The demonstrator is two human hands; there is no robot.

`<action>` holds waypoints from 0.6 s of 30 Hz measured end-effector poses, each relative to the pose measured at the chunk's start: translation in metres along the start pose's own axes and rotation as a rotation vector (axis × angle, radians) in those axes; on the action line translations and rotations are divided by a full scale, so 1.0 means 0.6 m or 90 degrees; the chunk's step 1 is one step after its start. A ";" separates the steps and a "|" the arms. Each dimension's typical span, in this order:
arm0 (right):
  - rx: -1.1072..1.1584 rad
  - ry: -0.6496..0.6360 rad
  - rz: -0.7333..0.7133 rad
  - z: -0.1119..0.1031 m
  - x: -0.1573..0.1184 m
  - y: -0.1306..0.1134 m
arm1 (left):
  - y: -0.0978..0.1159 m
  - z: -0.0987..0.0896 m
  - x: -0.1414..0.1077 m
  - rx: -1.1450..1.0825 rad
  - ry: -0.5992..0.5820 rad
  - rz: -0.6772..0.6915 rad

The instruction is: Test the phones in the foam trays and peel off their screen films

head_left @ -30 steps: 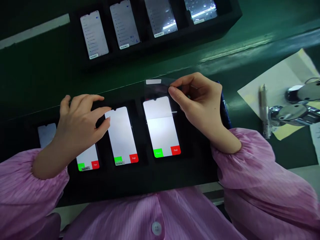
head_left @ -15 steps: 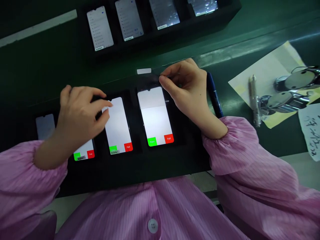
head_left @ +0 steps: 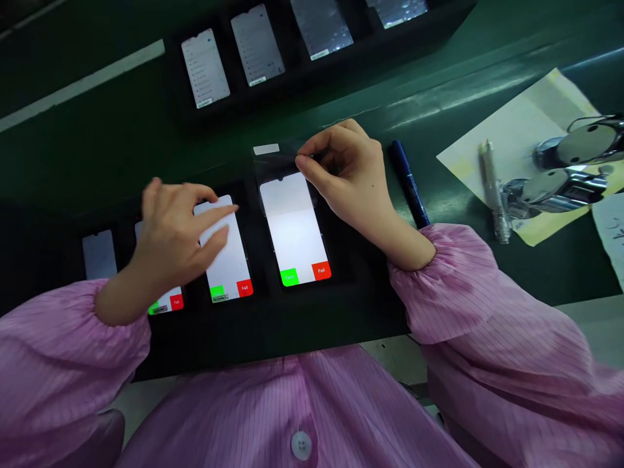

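My right hand [head_left: 348, 179] pinches the corner of a clear film [head_left: 288, 160]. The film has a white label and hangs over the upper part of a lit phone [head_left: 298, 244], greying the top of its white screen. That screen has a green Pass box and a red Fail box at the bottom. My left hand [head_left: 182, 224], fingers apart and holding nothing, hovers over a second lit phone [head_left: 227, 260]; whether it touches the glass I cannot tell. A third lit phone [head_left: 173, 300] is mostly hidden beneath this hand, and a dim phone [head_left: 99, 252] lies farther left.
A dark tray [head_left: 302, 73] at the back holds several phones. To the right are a blue marker [head_left: 409, 185], a clear pen [head_left: 494, 195], paper [head_left: 526, 123] and two shiny metal objects [head_left: 556, 192]. The bench's front edge runs near my body.
My left hand has moved right, further across the second phone. My right hand has shifted slightly left in view with the film, while the whole view has shifted a little.
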State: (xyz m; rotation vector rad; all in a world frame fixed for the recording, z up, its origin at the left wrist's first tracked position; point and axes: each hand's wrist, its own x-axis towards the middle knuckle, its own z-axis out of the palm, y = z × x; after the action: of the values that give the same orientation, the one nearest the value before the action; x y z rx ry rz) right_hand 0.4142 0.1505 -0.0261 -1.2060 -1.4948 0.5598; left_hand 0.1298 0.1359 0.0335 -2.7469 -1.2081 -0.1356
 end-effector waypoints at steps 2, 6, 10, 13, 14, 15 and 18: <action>0.015 0.001 0.002 0.001 0.000 -0.002 | -0.030 -0.004 0.005 0.030 -0.016 -0.103; 0.028 0.008 0.006 0.001 -0.002 -0.002 | -0.055 -0.010 0.009 0.027 -0.070 -0.150; 0.022 0.003 0.012 -0.002 -0.003 -0.002 | -0.048 -0.016 0.012 0.046 -0.090 -0.156; -0.005 -0.008 0.017 -0.004 -0.005 -0.003 | -0.047 -0.017 0.013 0.016 -0.093 -0.172; -0.016 -0.011 0.019 -0.004 -0.005 -0.004 | -0.047 -0.016 0.012 0.003 -0.088 -0.173; -0.023 -0.010 0.018 -0.005 -0.006 -0.004 | -0.049 -0.013 0.010 -0.007 -0.081 -0.172; -0.021 0.002 0.009 -0.004 -0.006 -0.001 | -0.051 -0.001 0.004 -0.010 -0.040 -0.171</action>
State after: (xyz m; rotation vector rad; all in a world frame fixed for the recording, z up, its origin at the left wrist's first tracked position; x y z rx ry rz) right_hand 0.4158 0.1461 -0.0264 -1.2431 -1.4996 0.5447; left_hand 0.1088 0.1579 0.0372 -2.6057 -1.5959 -0.0877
